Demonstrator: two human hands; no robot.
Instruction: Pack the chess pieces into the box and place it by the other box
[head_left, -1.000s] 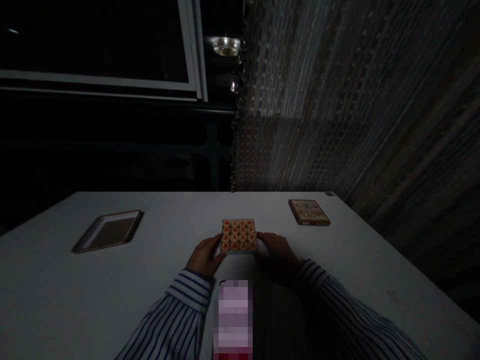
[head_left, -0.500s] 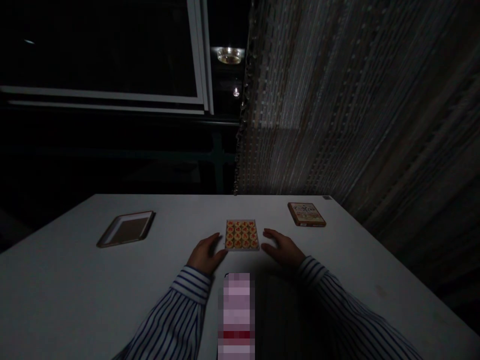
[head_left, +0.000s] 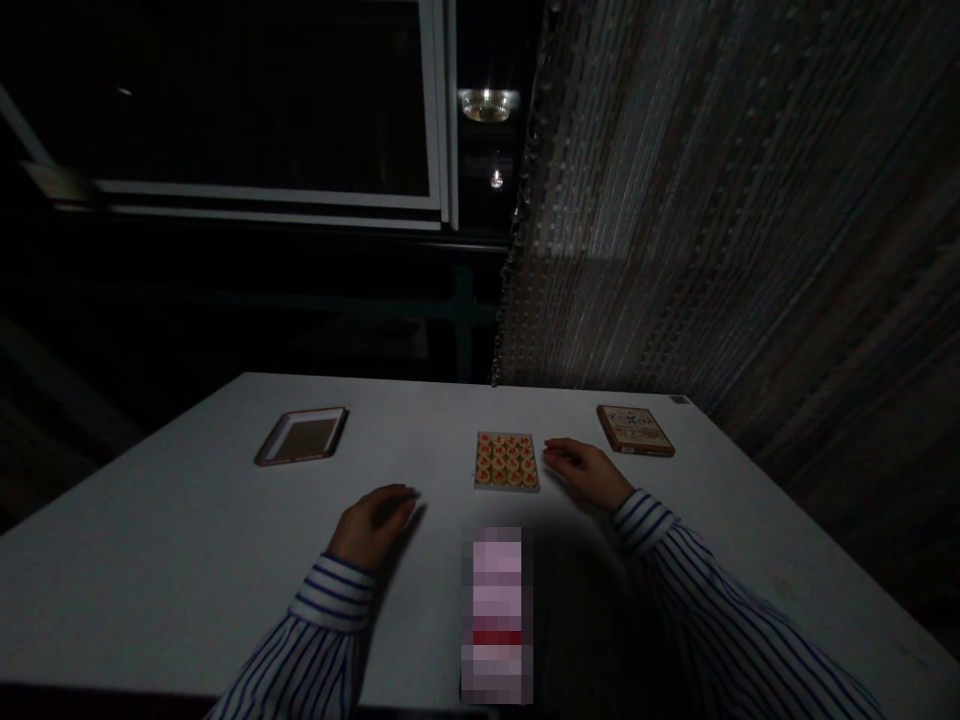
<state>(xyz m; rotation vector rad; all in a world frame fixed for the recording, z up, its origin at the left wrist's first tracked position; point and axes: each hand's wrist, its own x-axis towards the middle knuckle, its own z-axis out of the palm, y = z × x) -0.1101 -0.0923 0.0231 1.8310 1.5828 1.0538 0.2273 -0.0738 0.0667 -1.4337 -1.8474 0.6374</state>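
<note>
A square block of round wooden game pieces with red marks [head_left: 506, 461] lies on the white table [head_left: 187, 560] in dim light. My right hand [head_left: 586, 470] rests on the table just right of the block, fingers stretched toward it, holding nothing. My left hand [head_left: 373, 523] lies on the table well to the left and nearer to me, fingers loosely curled downward, nothing visible in it. Both arms wear striped sleeves.
A shallow open box tray [head_left: 302, 436] lies at the far left of the table. A flat printed box lid [head_left: 634, 429] sits at the far right. A bead curtain [head_left: 712, 200] hangs behind; a dark window stands on the left.
Both hands have let go of the block of pieces. My left hand has drawn back to the left and toward me. My right hand has shifted a little to the right.
</note>
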